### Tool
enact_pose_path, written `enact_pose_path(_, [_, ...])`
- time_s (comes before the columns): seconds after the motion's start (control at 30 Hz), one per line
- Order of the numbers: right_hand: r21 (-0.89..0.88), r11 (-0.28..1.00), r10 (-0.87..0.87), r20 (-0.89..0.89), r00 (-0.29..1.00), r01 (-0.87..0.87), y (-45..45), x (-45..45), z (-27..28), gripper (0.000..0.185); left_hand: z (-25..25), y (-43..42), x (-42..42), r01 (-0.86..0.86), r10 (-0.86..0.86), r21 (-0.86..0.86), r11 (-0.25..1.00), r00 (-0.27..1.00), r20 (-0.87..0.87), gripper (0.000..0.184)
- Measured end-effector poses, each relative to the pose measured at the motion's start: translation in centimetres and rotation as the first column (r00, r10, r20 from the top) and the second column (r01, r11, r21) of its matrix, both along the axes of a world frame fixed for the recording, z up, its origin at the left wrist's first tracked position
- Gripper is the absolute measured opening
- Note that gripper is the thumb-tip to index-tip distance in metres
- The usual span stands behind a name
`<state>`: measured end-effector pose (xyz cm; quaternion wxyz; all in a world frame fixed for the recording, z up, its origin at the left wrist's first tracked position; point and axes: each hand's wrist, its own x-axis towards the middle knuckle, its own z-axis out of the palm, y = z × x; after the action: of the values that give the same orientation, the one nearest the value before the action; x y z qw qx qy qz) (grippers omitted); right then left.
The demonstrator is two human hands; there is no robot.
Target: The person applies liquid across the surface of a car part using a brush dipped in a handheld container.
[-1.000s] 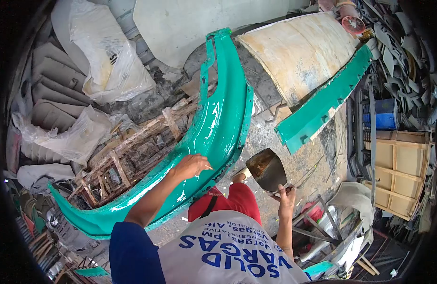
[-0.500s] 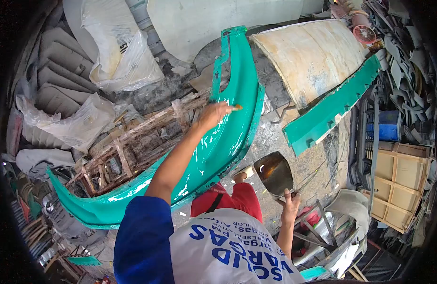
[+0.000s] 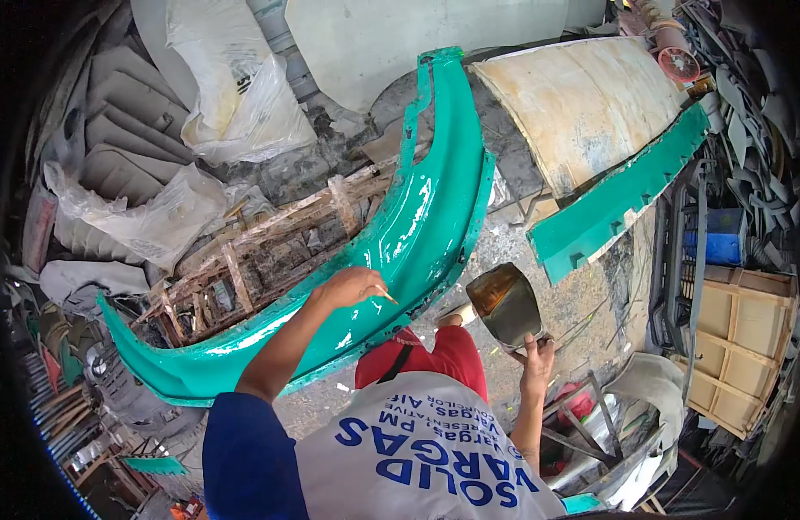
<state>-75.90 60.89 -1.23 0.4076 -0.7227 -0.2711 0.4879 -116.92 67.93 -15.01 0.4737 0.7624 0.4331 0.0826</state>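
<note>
My left hand (image 3: 352,287) is closed around a small brush (image 3: 383,295), with only its tan tip showing past my fingers. It is over a long, curved, glossy green bumper-shaped part (image 3: 417,217), which has wet-looking shiny patches. I cannot tell whether the brush touches the surface. In my right hand (image 3: 534,354) is a cut-open dark container (image 3: 507,305), gripped by its near end and tilted so its inside shows brown liquid. My fingers wrap the container's lower edge.
A flat green strip (image 3: 621,199) lies to the right beside a stained, pale panel (image 3: 582,108). A wooden frame (image 3: 235,277) sits behind the curved part. Plastic-wrapped pieces (image 3: 235,87) are piled at the left, and a metal frame (image 3: 582,433) stands by my right arm.
My left hand has come back toward my body and left along the green part, with the brush. My right hand still holds the container, now turned slightly.
</note>
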Motion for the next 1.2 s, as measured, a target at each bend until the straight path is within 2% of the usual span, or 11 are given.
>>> enact_pose_path(0.03, [-0.008,1.0,0.006,0.01,1.0,-0.006,-0.3,0.2,-0.1,0.038,-0.2,2.2,0.1,0.101,-0.102,0.061,0.993,0.994,0.024,0.012])
enact_pose_path(0.17, [0.004,1.0,-0.024,0.051,0.998,0.024,-1.2,0.0,0.5,0.04,-2.6,13.9,3.6,0.13,-0.127,0.173,0.976,0.992,-0.027,0.017])
enact_pose_path(0.23, [0.001,0.999,-0.039,0.045,0.998,0.039,-1.7,-0.3,1.3,0.041,-2.8,18.9,4.7,0.122,-0.141,0.188,0.975,0.986,0.091,0.015])
enact_pose_path(0.4, [-0.013,0.997,-0.078,0.042,0.996,0.079,-3.1,-0.2,1.3,0.045,-0.5,25.0,5.7,0.026,-0.031,0.251,0.968,0.999,0.016,0.016])
enact_pose_path(0.47, [-0.009,0.997,-0.075,0.044,0.996,0.076,-3.0,0.0,1.1,0.043,-0.3,24.5,5.8,-0.011,0.019,0.347,0.938,1.0,-0.018,0.015])
enact_pose_path(0.53, [-0.014,0.997,-0.072,0.041,0.997,0.073,-2.9,0.1,0.9,0.042,2.1,21.3,6.5,-0.187,0.251,0.536,0.823,0.967,-0.047,0.022])
enact_pose_path(0.63, [-0.015,0.999,-0.028,0.102,0.994,0.03,-2.0,0.1,1.2,0.04,-0.2,15.0,6.6,-0.191,0.288,0.609,0.77,0.956,-0.063,0.031])
enact_pose_path(0.83, [-0.024,0.999,0.04,0.061,0.997,-0.038,-1.1,1.3,0.0,0.044,0.1,1.6,4.0,-0.094,0.176,0.403,0.91,0.97,-0.17,0.032])
enact_pose_path(0.93, [-0.017,0.995,0.098,0.029,0.995,-0.098,-0.5,1.2,-0.2,0.048,1.0,-3.3,3.5,-0.176,0.237,0.348,0.921,0.961,-0.143,0.027])
enact_pose_path(1.13, [-0.036,0.992,0.122,0.042,0.992,-0.121,-0.4,1.6,-0.1,0.051,2.1,-5.6,2.9,-0.237,0.254,0.1,0.966,0.942,-0.22,0.016])
enact_pose_path(1.2, [-0.006,0.992,0.124,0.029,0.992,-0.124,-0.8,2.1,-0.8,0.052,1.2,-4.1,2.5,-0.147,0.184,0.176,0.973,0.958,-0.218,0.01])
